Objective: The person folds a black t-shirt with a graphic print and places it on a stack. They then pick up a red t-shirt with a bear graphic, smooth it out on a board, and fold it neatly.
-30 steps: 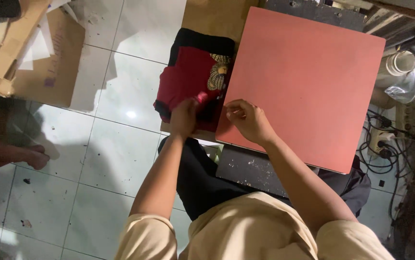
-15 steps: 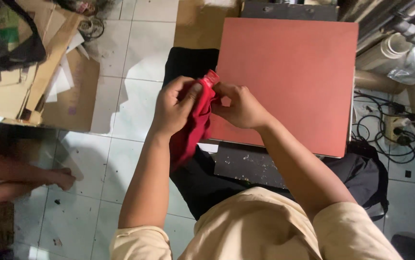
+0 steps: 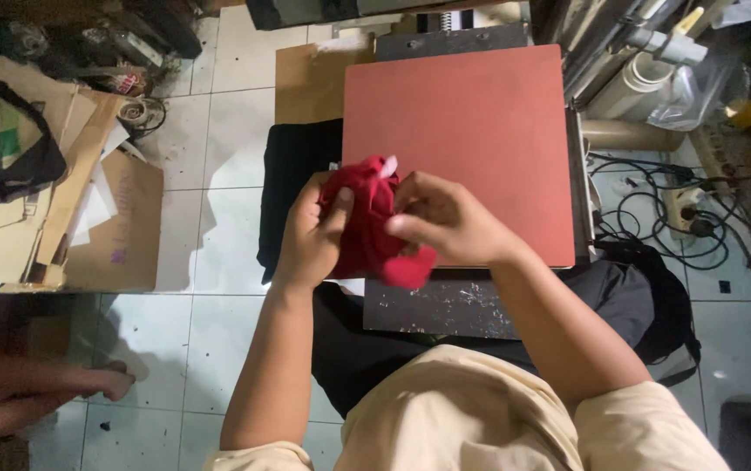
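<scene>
since half a second ago the red garment (image 3: 368, 228) went from hanging down long to bunched up tight between both hands, over the near left corner of the red press pad (image 3: 471, 139). left hand (image 3: 312, 237) wraps its left side and right hand (image 3: 441, 220) pinches the right, so both are closed on it. its bulk runs roughly away from me, equally near both hands, with black cloth (image 3: 292, 187) just left.

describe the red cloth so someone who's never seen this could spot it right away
Start at the big flat salmon-red square pad in the middle of the view. At its near left corner, both hands, left and right, hold a bunched red garment. It is a deeper, brighter red than the pad, crumpled rather than flat, unlike the black cloth lying beside it.
</scene>
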